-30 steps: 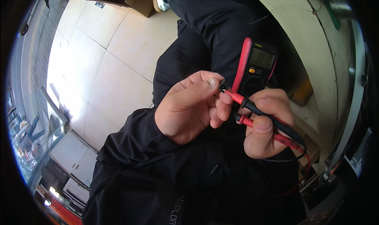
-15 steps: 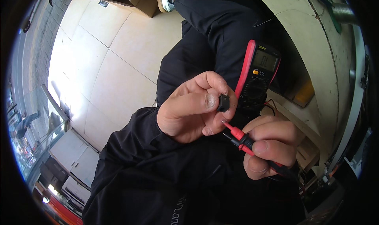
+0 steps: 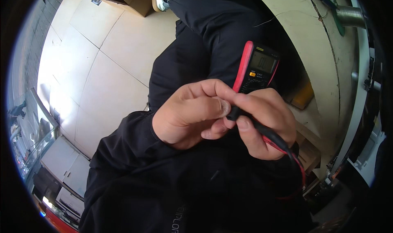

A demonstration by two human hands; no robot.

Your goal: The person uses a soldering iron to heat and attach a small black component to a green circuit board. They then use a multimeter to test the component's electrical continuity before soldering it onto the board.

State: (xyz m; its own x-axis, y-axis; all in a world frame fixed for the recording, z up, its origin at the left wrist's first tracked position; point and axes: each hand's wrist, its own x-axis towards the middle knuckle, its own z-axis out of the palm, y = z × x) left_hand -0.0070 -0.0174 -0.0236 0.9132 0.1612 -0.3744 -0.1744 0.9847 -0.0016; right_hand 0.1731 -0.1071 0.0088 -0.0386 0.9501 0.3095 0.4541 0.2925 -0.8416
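My left hand [image 3: 186, 110] pinches a small black block-shaped electronic part [image 3: 233, 114] between thumb and fingertips. Its far side is covered by fingers. Against it presses my right hand [image 3: 272, 118], closed around a pair of multimeter test probes, one black [image 3: 269, 133] and one red [image 3: 272, 144]. The probe tips are hidden where the two hands meet, so I cannot tell whether they touch the part. Just beyond my hands, a red and black multimeter [image 3: 263, 63] leans on my leg with its screen facing me. My right hand covers its lower end.
A cardboard box [image 3: 137, 3] lies open on the tiled floor [image 3: 110, 67] at the far left. Another cardboard piece [image 3: 308, 151] is right of my right hand. A spool of wire [image 3: 351, 17] sits at the upper right. White cabinets [image 3: 65, 161] stand at the left.
My right hand has moved up and left with the probes until it meets the black part in my left hand. The probe tips, visible before, are now covered. The whole view has shifted slightly.
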